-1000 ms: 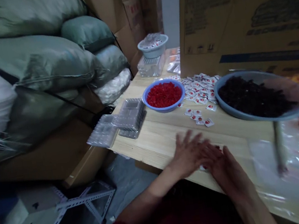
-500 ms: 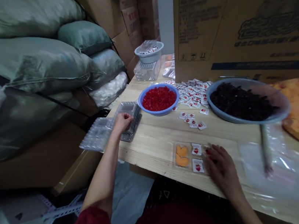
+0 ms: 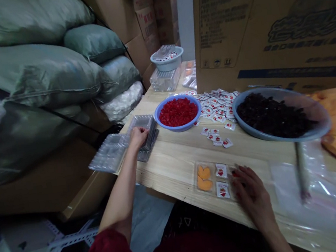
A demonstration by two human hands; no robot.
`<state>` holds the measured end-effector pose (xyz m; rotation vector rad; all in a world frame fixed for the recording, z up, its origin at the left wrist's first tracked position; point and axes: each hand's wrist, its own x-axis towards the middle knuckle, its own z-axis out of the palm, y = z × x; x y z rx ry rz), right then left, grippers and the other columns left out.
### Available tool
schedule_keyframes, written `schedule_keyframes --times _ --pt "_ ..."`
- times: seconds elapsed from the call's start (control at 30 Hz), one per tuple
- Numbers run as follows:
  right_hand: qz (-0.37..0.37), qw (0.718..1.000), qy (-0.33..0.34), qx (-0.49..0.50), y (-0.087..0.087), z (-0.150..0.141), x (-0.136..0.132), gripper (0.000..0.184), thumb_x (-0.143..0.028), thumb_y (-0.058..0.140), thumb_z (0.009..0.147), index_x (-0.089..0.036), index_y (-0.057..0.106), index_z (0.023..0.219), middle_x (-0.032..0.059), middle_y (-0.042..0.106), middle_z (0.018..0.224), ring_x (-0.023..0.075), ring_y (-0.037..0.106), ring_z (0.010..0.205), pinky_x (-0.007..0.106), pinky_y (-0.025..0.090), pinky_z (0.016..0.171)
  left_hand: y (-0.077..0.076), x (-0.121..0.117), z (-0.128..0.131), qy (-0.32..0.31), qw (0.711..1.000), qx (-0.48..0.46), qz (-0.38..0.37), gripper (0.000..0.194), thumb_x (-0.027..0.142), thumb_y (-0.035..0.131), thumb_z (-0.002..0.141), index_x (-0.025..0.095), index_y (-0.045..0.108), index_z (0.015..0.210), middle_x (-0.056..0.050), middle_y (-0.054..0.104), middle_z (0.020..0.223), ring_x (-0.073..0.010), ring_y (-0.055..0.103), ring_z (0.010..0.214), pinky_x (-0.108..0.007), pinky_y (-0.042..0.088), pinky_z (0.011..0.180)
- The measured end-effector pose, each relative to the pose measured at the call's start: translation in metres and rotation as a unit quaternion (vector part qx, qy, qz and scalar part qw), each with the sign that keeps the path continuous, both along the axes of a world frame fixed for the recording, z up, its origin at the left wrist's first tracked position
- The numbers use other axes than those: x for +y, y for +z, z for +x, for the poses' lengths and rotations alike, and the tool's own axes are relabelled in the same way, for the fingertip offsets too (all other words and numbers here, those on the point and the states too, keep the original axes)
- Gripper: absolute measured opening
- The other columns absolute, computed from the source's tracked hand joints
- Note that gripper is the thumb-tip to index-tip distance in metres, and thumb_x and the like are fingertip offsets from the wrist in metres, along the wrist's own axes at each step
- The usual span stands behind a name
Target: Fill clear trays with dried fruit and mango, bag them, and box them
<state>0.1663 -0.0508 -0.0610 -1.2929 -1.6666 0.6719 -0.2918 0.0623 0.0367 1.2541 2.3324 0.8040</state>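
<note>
My left hand (image 3: 138, 137) reaches out to a stack of clear plastic trays (image 3: 145, 127) at the table's left edge, fingers curled on the top tray. My right hand (image 3: 249, 191) rests near the front edge, fingers bent on the right end of a filled clear tray (image 3: 213, 176). That tray holds orange slices on the left and small red-and-white sachets in the middle. A blue bowl of red pieces (image 3: 178, 112) stands behind it. Loose sachets (image 3: 215, 107) lie scattered beside that bowl.
A grey bowl of dark dried pieces (image 3: 279, 114) stands at the right, with a clear plastic sheet (image 3: 320, 188) below it. A large cardboard box (image 3: 269, 24) backs the table. More trays (image 3: 109, 153) overhang the left edge. Stuffed sacks (image 3: 32, 74) pile up on the left.
My left hand left the tray in front of me and reached to the tray stack at the left. The filled tray is now uncovered. My right hand stayed on its right end.
</note>
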Motion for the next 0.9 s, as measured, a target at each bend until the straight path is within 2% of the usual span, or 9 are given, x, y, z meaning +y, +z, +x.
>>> schedule_keyframes --times 0.2,0.43,0.73,0.9 --pt "-0.02 0.999 -0.012 0.03 -0.001 0.002 -0.006 0.035 -0.041 0.06 0.092 -0.021 0.068 0.12 0.0121 0.059 0.137 0.0299 0.047 0.135 0.057 0.036 0.113 0.001 -0.003 0.006 -0.006 0.995 0.095 -0.041 0.022 0.031 0.056 0.084 0.016 0.065 0.07 -0.003 0.06 0.056 -0.019 0.06 0.065 -0.026 0.04 0.063" --pt "-0.047 0.998 -0.022 0.04 0.002 0.006 -0.016 0.036 -0.043 0.061 0.091 -0.021 0.069 0.119 0.0111 0.061 0.135 0.0291 0.047 0.135 0.057 0.035 0.115 0.012 -0.027 0.017 -0.037 0.982 0.17 -0.07 0.023 0.031 0.056 0.086 0.015 0.07 0.075 -0.013 0.072 0.081 -0.0249 0.066 0.087 -0.03 0.044 0.077" --pt "-0.087 0.993 -0.036 0.067 0.009 0.01 -0.02 0.04 -0.046 0.063 0.087 -0.02 0.07 0.117 0.0124 0.059 0.137 0.0314 0.048 0.133 0.056 0.036 0.113 0.012 -0.033 0.015 -0.044 0.983 0.165 -0.071 0.026 0.028 0.054 0.087 0.013 0.074 0.083 -0.01 0.074 0.08 -0.0227 0.068 0.082 -0.028 0.046 0.075" --pt "-0.093 0.992 -0.036 0.077 0.014 0.011 -0.019 0.039 -0.046 0.063 0.087 -0.021 0.07 0.116 0.0117 0.06 0.136 0.031 0.05 0.132 0.055 0.037 0.113 0.011 -0.03 0.012 -0.048 0.984 0.152 -0.073 0.025 0.027 0.055 0.084 0.013 0.074 0.077 -0.007 0.07 0.066 -0.0211 0.067 0.073 -0.027 0.046 0.069"
